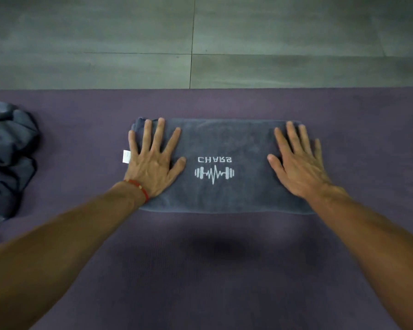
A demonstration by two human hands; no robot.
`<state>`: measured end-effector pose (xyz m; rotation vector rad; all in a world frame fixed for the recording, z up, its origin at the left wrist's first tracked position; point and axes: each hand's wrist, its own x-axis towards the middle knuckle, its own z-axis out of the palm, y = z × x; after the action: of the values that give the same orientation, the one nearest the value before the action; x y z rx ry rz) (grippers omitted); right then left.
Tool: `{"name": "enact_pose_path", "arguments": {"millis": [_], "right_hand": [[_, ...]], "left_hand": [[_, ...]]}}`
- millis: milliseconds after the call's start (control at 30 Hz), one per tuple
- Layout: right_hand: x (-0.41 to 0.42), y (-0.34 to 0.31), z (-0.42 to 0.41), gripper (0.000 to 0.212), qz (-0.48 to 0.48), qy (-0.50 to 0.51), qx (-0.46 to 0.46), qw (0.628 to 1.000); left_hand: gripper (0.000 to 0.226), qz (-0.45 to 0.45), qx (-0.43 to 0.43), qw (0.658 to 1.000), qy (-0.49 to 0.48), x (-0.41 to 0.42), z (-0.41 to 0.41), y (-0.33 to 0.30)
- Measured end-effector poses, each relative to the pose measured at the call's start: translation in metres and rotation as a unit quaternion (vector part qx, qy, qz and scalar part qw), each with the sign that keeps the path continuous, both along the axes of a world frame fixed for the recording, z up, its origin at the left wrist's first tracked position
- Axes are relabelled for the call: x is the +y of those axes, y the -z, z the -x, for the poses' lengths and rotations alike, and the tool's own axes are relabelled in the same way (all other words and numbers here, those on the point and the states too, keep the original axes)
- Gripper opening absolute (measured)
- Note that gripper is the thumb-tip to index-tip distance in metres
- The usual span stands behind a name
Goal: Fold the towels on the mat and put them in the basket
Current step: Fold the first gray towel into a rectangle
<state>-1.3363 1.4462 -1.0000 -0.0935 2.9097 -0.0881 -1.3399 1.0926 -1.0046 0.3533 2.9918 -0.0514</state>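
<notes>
Flat and spread, both hands lie palm-down on a folded gray towel (221, 144) in the middle of a purple mat (224, 270). Neither hand grasps anything; the fingers are straight and splayed, pressing on the cloth.

On the towel's left end rests the left hand (153, 160), its fingertips reaching almost to the far edge and its thumb pointing inward toward the printed logo (214, 171). A red cord bracelet (141, 190) circles that wrist, and the bare forearm runs back toward the lower left corner. A small white tag (126, 156) sticks out from the towel's left edge, just beside the little finger.

Over the towel's right end lies the right hand (298, 163), fingers angled slightly left and away, thumb pointing inward. Its forearm runs back to the lower right corner and crosses the towel's near right corner.

Between the 2 thumbs sits the white logo: letters above a dumbbell and pulse line. The towel lies as a wide rectangle, its long edges parallel to the mat's far edge.

At the left edge of the view, well apart from the hands, a crumpled blue-gray towel pile (8, 160) sits on the mat. Beyond the mat stretches a gray tiled floor (296, 39).
</notes>
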Motion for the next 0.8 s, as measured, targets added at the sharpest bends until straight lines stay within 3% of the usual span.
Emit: {"name": "enact_pose_path", "arguments": {"millis": [133, 333, 500, 700, 800], "right_hand": [[-0.004, -0.01, -0.066, 0.064, 0.002, 0.187, 0.086, 0.979], [-0.009, -0.011, -0.089, 0.068, 0.143, 0.339, 0.028, 0.93], [0.001, -0.029, -0.071, 0.06, 0.226, 0.412, -0.08, 0.879], [0.014, -0.036, -0.08, 0.039, 0.457, 0.477, -0.107, 0.744], [0.018, -0.039, -0.116, 0.035, 0.467, 0.469, -0.132, 0.738]], "left_hand": [[0.076, -0.002, 0.023, 0.997, 0.077, -0.002, -0.089, -0.004], [0.078, 0.006, -0.038, 0.998, 0.059, -0.01, -0.11, 0.002], [0.105, 0.015, -0.087, 0.996, 0.026, -0.004, -0.1, -0.013], [0.084, 0.067, -0.015, 0.994, 0.079, -0.023, -0.099, -0.022], [0.075, 0.062, 0.026, 0.993, 0.098, -0.034, -0.122, -0.027]]}}
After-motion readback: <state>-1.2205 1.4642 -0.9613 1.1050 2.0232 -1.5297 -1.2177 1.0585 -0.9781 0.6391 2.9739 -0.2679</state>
